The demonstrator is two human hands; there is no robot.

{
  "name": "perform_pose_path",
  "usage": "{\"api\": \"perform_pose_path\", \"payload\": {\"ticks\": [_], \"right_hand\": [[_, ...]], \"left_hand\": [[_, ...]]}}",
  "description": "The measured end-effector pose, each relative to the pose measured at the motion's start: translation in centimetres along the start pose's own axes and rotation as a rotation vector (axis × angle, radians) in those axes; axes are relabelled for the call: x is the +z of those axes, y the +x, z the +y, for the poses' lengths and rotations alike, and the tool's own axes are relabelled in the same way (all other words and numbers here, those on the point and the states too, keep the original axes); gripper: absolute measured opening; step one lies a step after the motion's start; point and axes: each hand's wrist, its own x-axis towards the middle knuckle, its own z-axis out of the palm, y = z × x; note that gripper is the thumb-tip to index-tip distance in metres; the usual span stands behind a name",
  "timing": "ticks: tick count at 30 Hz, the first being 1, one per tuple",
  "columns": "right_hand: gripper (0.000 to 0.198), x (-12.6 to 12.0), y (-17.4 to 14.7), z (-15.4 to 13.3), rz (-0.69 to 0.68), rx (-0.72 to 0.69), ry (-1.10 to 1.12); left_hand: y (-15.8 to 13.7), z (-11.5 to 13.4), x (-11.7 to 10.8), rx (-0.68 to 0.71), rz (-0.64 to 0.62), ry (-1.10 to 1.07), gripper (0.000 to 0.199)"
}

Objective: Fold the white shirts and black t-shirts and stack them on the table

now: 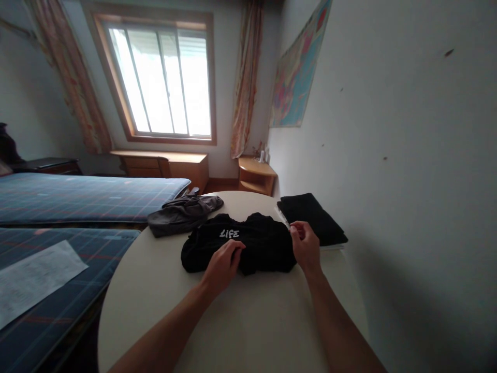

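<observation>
A black garment (pixel 267 241) with white lettering lies bunched across the round table, its print upside down to me. My left hand (pixel 223 261) is over the front of it, fingers curled and pressed together; whether cloth is pinched in them is hidden. At the garment's right end, my right hand (pixel 306 243) is closed with thumb and fingertips together. A thin whitish strip (pixel 282 213) runs up from near those fingertips, beside a folded black cloth (pixel 312 217). What the right fingers hold, if anything, I cannot make out.
A grey crumpled garment or bag (pixel 184 212) lies at the back left of the round white table (pixel 240 316). A bed (pixel 93 194) with plaid mattresses stands left, a paper sheet (pixel 39 277) on it. The wall (pixel 419 207) rises close at right.
</observation>
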Motion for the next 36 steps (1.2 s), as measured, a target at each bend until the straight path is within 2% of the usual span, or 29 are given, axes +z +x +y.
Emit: {"api": "perform_pose_path", "payload": {"ticks": [3, 7, 9, 11, 15, 18, 22, 24, 27, 31, 36], "right_hand": [[0.023, 0.4, -0.7, -1.1, -0.081, -0.195, -0.034], [0.03, 1.2, -2.4, -3.4, -0.457, -0.542, 0.054], [0.031, 1.7, -3.2, -4.2, -0.588, -0.606, 0.067], [0.021, 2.1, -3.7, -4.5, -0.617, -0.599, 0.068], [0.008, 2.4, -3.4, -3.9, -0.535, -0.561, 0.061], [0.01, 2.1, -2.7, -3.4, -0.398, -0.504, 0.063], [0.015, 1.2, -1.6, -2.8, -0.191, -0.355, 0.093], [0.017, 0.7, -1.1, -2.4, -0.099, -0.294, 0.098], [0.021, 0.4, -0.6, -1.6, -0.008, -0.235, 0.079], [0.025, 0.7, -0.2, -0.1, -0.001, -0.195, 0.036], [0.021, 1.5, -0.5, 1.4, -0.141, -0.23, -0.196]], "left_hand": [[-0.1, -0.2, 0.2, 0.018, -0.041, -0.014, 0.015], [0.0, -0.1, 0.3, 0.034, -0.078, -0.013, 0.016], [0.0, 0.0, 0.4, 0.038, -0.077, -0.012, 0.016], [0.0, 0.0, 0.4, 0.03, -0.065, -0.006, 0.016], [-0.2, 0.0, 0.6, -0.015, -0.053, 0.022, 0.016], [-0.3, -0.5, 0.5, -0.025, -0.103, 0.109, 0.028], [-0.2, -1.6, 0.0, -0.053, -0.165, 0.23, 0.044], [0.0, -2.1, -0.5, -0.071, -0.171, 0.287, 0.044], [0.5, -2.5, -1.4, -0.094, -0.111, 0.339, 0.035], [0.8, -2.6, -2.3, -0.2, -0.031, 0.38, 0.018], [0.9, -2.9, -2.4, -0.298, -0.068, 0.378, 0.014]]}}
